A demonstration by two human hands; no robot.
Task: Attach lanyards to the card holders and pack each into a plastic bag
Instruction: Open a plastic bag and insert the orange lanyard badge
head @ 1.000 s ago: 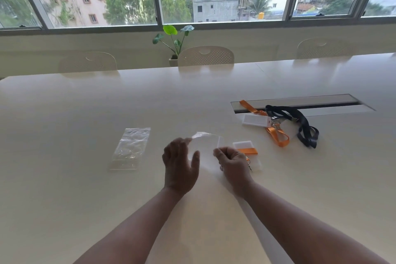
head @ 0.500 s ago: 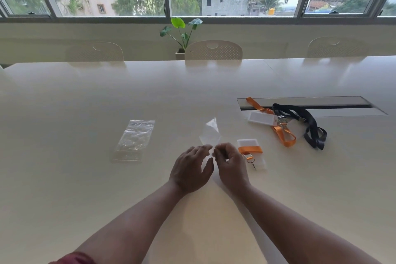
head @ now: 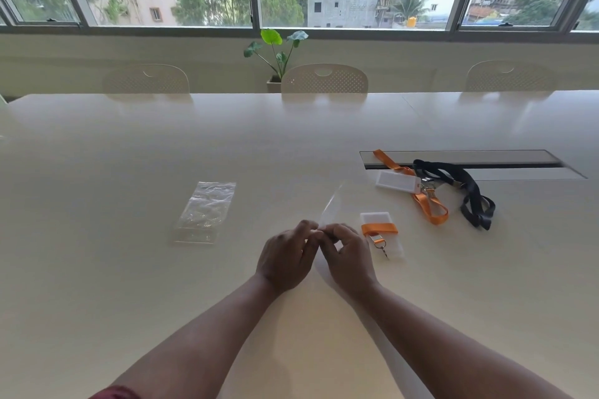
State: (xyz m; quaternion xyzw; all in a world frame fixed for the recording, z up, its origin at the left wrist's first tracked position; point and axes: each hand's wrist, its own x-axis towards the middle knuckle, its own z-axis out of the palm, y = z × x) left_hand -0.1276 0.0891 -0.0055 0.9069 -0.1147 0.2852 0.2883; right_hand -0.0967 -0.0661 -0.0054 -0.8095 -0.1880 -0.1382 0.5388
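On the wide pale table [head: 129,269], the left hand [head: 285,259] and right hand [head: 348,256] meet near the middle, both pinching a clear plastic bag [head: 330,207] that rises behind them. A second crumpled clear bag [head: 204,212] lies well to the left. Just right of the hands lies a white card holder [head: 377,220] with an orange lanyard [head: 379,229] across it. Behind and right, another white card holder [head: 398,181], a longer orange lanyard [head: 428,204] and a black lanyard [head: 470,194] lie by the table's recessed slot [head: 502,162].

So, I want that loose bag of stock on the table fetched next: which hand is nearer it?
Left. The left hand is just right of the bag; the right hand lies beyond it.
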